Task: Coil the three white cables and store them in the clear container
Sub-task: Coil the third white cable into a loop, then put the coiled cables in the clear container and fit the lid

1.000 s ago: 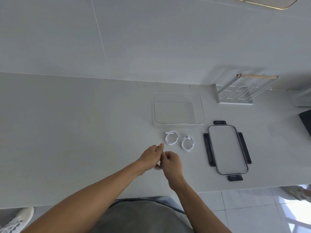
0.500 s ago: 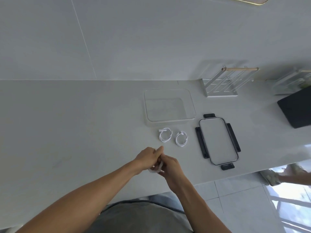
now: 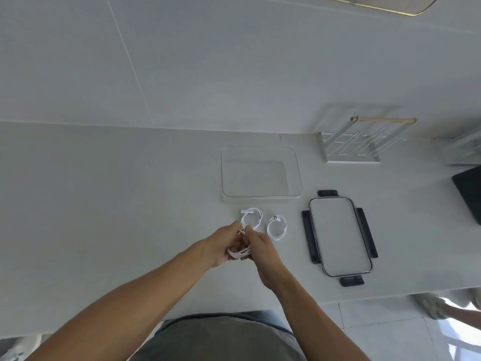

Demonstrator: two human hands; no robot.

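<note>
Both hands, left hand (image 3: 226, 245) and right hand (image 3: 260, 246), grip the third cable (image 3: 239, 252) at lower centre.
Two coiled cables (image 3: 251, 218) wait just below the clear container (image 3: 261, 196), probably for easy storing.

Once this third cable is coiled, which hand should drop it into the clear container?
Probably the right hand: it sits nearer the clear container, while the left hand grips the third cable.
</note>
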